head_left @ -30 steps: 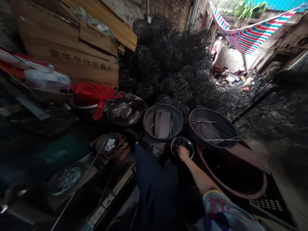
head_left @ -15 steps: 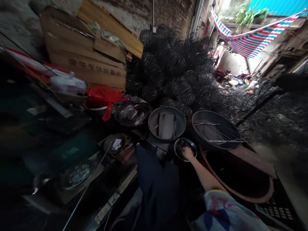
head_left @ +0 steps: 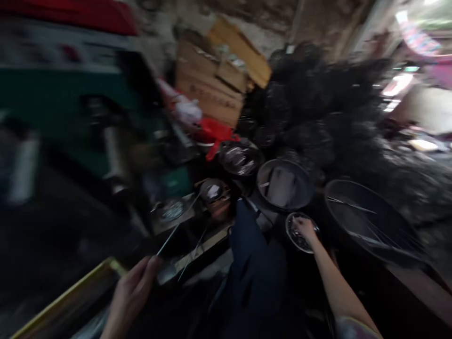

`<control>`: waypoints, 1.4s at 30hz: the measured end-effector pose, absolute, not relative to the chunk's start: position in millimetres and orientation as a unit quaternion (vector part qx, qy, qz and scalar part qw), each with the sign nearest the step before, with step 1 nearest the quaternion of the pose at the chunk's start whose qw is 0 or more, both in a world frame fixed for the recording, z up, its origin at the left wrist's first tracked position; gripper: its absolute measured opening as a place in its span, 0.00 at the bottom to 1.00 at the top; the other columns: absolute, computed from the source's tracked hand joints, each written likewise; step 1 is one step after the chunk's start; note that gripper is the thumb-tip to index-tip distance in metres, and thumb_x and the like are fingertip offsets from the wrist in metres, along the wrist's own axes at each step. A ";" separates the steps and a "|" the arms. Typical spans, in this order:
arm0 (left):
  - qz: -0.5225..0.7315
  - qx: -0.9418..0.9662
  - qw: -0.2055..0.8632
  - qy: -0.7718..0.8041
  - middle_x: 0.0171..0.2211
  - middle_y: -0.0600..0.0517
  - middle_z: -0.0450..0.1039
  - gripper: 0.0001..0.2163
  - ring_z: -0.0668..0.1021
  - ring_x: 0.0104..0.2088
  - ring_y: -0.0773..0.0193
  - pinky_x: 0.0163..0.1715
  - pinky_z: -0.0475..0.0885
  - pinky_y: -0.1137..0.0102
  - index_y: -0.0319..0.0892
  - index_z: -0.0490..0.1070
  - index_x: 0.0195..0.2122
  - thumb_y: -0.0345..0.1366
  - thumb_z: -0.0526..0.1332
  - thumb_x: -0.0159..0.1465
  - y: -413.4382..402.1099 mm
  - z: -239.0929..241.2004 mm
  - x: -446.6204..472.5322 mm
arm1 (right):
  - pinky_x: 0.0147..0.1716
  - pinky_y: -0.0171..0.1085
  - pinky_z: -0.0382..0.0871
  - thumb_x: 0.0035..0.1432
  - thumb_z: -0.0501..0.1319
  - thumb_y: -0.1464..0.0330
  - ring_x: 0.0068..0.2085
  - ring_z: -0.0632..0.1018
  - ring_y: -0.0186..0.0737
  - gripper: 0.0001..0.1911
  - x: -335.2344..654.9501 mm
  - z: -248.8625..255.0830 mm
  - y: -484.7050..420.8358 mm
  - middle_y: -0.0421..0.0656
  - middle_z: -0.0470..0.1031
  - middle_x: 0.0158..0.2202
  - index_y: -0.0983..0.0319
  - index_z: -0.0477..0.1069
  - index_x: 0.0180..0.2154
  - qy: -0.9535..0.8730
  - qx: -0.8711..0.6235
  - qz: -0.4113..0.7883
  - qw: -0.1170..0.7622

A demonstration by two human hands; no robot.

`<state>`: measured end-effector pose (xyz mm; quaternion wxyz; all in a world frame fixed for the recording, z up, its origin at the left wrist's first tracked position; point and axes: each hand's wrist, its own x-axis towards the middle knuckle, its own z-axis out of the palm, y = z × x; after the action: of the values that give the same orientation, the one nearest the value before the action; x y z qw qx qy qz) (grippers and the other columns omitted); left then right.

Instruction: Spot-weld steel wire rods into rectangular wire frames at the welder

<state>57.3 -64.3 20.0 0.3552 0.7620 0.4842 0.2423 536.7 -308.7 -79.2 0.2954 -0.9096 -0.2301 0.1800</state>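
Here, at lower left, my left hand (head_left: 130,294) has its fingers (head_left: 150,269) curled shut around one thin metal rod (head_left: 176,230), which slants up and to the right toward the cluttered counter (head_left: 183,219). Past my dark trouser leg (head_left: 252,268) I count three round basins: one holding shiny metal bits (head_left: 241,159), one grey (head_left: 284,184), and one wide dark basin (head_left: 370,221) with wires lying across it. My right hand (head_left: 305,228) rests in one small dish (head_left: 298,233) below the grey basin, fingers bent down onto its contents; blur hides whether they pinch anything.
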 end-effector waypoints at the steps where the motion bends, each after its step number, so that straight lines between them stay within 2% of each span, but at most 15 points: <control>1: 0.249 0.758 0.363 0.482 0.16 0.57 0.62 0.22 0.65 0.19 0.66 0.20 0.61 0.73 0.44 0.68 0.25 0.59 0.52 0.60 -64.6 17.9 53.8 | 0.34 0.41 0.76 0.59 0.58 0.57 0.39 0.81 0.47 0.19 531.7 -66.2 -288.8 0.50 0.79 0.35 0.65 0.76 0.40 -0.264 -0.885 0.190 0.334; 2: 0.254 0.757 0.364 0.479 0.17 0.56 0.63 0.22 0.65 0.20 0.66 0.21 0.61 0.73 0.43 0.68 0.25 0.57 0.52 0.61 -63.6 17.3 50.6 | 0.35 0.41 0.76 0.59 0.58 0.54 0.39 0.81 0.46 0.22 522.4 -52.4 -264.1 0.50 0.79 0.36 0.66 0.75 0.44 -0.295 -0.847 0.207 0.390; 4: 0.273 0.751 0.355 0.486 0.18 0.56 0.61 0.19 0.64 0.21 0.66 0.23 0.60 0.73 0.42 0.68 0.26 0.52 0.51 0.63 -58.7 18.6 45.3 | 0.34 0.42 0.77 0.52 0.65 0.54 0.37 0.81 0.46 0.25 485.7 -25.5 -207.2 0.51 0.79 0.36 0.66 0.74 0.44 -0.324 -0.723 0.277 0.544; 5: 0.283 0.746 0.355 0.487 0.19 0.56 0.62 0.19 0.65 0.22 0.66 0.24 0.61 0.73 0.42 0.68 0.27 0.50 0.51 0.63 -56.0 19.7 43.0 | 0.33 0.41 0.77 0.50 0.68 0.54 0.35 0.81 0.45 0.24 458.4 -13.5 -179.3 0.50 0.80 0.35 0.66 0.75 0.42 -0.339 -0.675 0.323 0.571; 8: 0.312 0.736 0.342 0.493 0.21 0.54 0.65 0.17 0.67 0.24 0.66 0.28 0.62 0.74 0.41 0.68 0.27 0.47 0.50 0.65 -53.7 22.0 37.3 | 0.22 0.32 0.72 0.49 0.68 0.54 0.26 0.79 0.38 0.19 360.1 8.9 -112.3 0.45 0.78 0.27 0.64 0.74 0.33 -0.406 -0.605 0.437 0.527; 11: 0.323 0.728 0.329 0.507 0.20 0.55 0.64 0.17 0.67 0.24 0.67 0.27 0.62 0.74 0.41 0.67 0.27 0.46 0.49 0.66 -59.2 20.4 30.2 | 0.13 0.27 0.62 0.45 0.68 0.52 0.18 0.72 0.31 0.21 278.1 7.9 -68.6 0.37 0.72 0.20 0.63 0.69 0.27 -0.409 -0.575 0.492 0.511; 14: 0.330 0.722 0.324 0.514 0.19 0.56 0.61 0.17 0.65 0.22 0.68 0.26 0.60 0.74 0.41 0.67 0.27 0.45 0.49 0.66 -62.7 16.8 19.9 | 0.09 0.25 0.55 0.43 0.67 0.51 0.14 0.66 0.27 0.22 232.6 -3.9 -40.2 0.34 0.67 0.16 0.62 0.66 0.25 -0.388 -0.555 0.529 0.511; 19: 0.343 0.707 0.322 0.528 0.18 0.57 0.59 0.16 0.64 0.21 0.69 0.24 0.58 0.74 0.41 0.66 0.26 0.44 0.50 0.67 -59.9 8.0 6.5 | 0.10 0.24 0.45 0.46 0.66 0.52 0.12 0.57 0.23 0.21 206.2 -12.1 -20.0 0.29 0.59 0.13 0.62 0.66 0.26 -0.376 -0.533 0.554 0.517; 28: 0.356 0.697 0.336 0.524 0.18 0.58 0.54 0.16 0.61 0.19 0.70 0.23 0.54 0.73 0.43 0.56 0.23 0.41 0.50 0.68 -55.8 -2.6 5.6 | 0.11 0.25 0.42 0.46 0.69 0.54 0.13 0.52 0.22 0.19 201.1 -7.8 -15.3 0.28 0.54 0.12 0.63 0.69 0.27 -0.367 -0.502 0.586 0.519; 42: 0.366 0.698 0.327 0.521 0.18 0.58 0.54 0.15 0.61 0.20 0.70 0.23 0.54 0.74 0.43 0.57 0.23 0.40 0.50 0.68 -50.6 3.1 13.7 | 0.12 0.25 0.43 0.47 0.70 0.57 0.13 0.51 0.21 0.17 209.5 0.6 -5.2 0.28 0.53 0.13 0.63 0.70 0.27 -0.366 -0.474 0.593 0.539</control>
<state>13.7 -50.6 3.1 0.3274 0.6983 0.5208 0.3660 209.5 -5.2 0.6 0.5386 -0.4738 -0.3664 0.5926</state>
